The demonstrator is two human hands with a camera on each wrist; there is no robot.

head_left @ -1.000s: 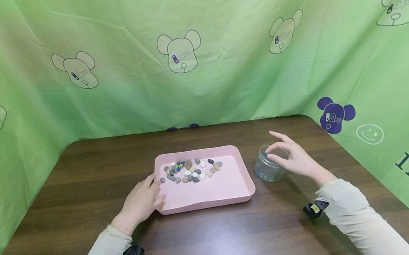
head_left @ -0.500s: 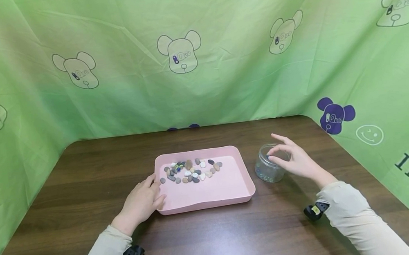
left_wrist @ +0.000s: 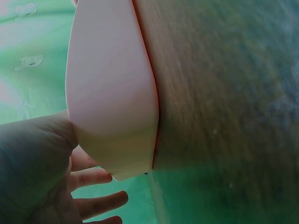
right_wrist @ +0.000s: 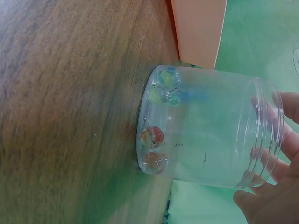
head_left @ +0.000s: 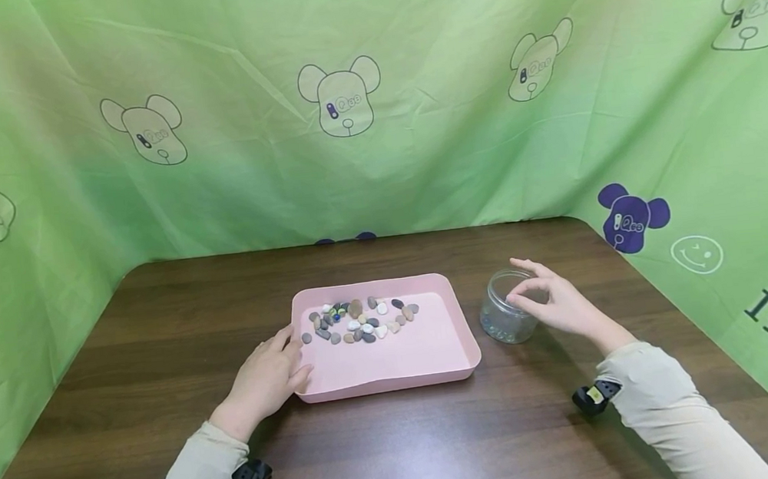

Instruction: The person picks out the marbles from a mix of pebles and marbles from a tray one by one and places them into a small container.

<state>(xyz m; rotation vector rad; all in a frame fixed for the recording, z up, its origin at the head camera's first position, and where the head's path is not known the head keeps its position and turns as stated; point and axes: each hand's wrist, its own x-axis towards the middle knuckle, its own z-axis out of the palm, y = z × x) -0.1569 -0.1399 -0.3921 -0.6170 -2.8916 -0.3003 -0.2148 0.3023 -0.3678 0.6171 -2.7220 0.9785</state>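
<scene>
A pink tray (head_left: 385,359) lies on the table, bearing several pebbles (head_left: 357,324) in grey, white and tan. My left hand (head_left: 262,378) holds its left rim, thumb over the edge, with some fingers extended outside the wall in the left wrist view. Right of the tray stands a clear jar (head_left: 503,320). Glass marbles (right_wrist: 153,136) lie at its bottom in the right wrist view, and a blue streak (right_wrist: 195,96) blurs through its inside. My right hand (head_left: 553,304) hovers at the jar's mouth, thumb and index finger close together, with nothing visible between them.
The brown wooden table (head_left: 405,453) runs back to a green cloth (head_left: 351,189) printed with bear heads, which also hangs along both sides. The tray's right wall stands just left of the jar.
The blue marble earlier pinched in my right hand has left the fingertips. The right hand has lowered slightly over the jar. My left hand and the tray stay in place.
</scene>
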